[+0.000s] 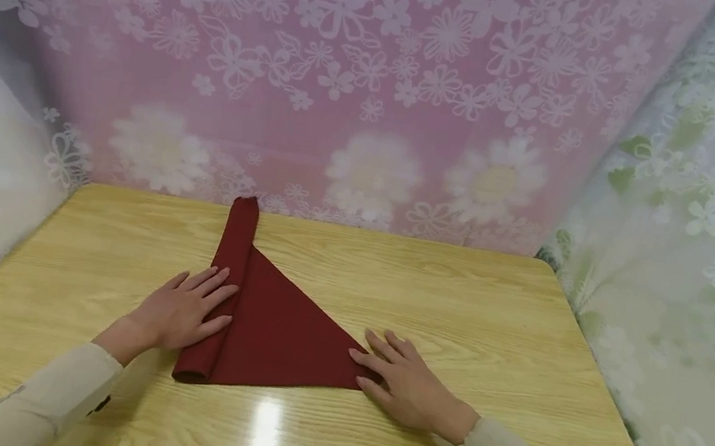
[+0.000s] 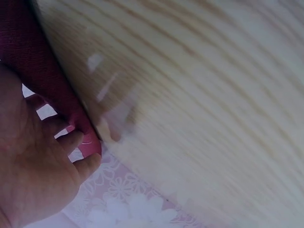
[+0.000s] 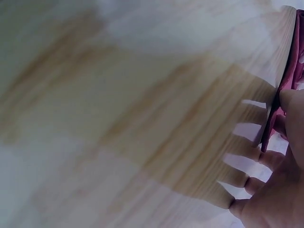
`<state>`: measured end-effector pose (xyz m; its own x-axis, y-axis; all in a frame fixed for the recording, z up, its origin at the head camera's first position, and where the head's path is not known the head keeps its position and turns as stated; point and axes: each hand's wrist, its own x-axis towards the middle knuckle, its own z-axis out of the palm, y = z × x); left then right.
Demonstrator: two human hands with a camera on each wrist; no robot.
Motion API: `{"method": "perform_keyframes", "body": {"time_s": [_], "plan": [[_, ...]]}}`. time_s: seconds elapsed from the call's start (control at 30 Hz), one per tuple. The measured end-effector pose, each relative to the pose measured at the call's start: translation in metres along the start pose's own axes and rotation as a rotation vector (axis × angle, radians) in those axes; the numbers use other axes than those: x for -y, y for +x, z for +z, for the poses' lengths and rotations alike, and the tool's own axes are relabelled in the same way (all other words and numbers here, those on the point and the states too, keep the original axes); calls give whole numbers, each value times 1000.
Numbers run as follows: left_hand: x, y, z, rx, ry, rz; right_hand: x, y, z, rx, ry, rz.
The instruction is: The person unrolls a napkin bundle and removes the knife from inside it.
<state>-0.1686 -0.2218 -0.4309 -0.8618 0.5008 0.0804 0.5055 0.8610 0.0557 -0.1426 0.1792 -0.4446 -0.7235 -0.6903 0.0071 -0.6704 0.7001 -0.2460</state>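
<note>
A dark red cloth (image 1: 286, 328) lies on the table, its left side rolled into a long flat band and its right side tapering to a point. My left hand (image 1: 185, 309) rests with spread fingers on the rolled band. At the right tip, my right hand (image 1: 406, 384) touches the cloth with extended fingers, covering the very point. In the left wrist view, the left hand (image 2: 38, 152) lies along the cloth's edge (image 2: 42, 61). The right wrist view shows the right hand (image 3: 273, 185) at the thin edge of the cloth (image 3: 287, 80).
The wood-grain table (image 1: 490, 312) reaches back to a pink floral curtain (image 1: 354, 61). Pale floral sheets hang at the left and right sides (image 1: 704, 267). A bright light reflection falls on the tabletop near the front.
</note>
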Motion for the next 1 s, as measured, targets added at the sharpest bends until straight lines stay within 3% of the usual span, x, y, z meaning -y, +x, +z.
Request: {"method": "perform_keyframes", "body": {"time_s": [0.17,0.43,0.73,1.0], "plan": [[-7,0,-3,-19,47,33,1,-1,1,22,-1,3],[-18,15,-5,-49,61,70,-1,0,0,20,-14,20],[-16,18,-8,10,67,3,0,3,3,37,-7,38],[-12,16,-4,29,54,-3,0,0,-1,54,12,50]]}}
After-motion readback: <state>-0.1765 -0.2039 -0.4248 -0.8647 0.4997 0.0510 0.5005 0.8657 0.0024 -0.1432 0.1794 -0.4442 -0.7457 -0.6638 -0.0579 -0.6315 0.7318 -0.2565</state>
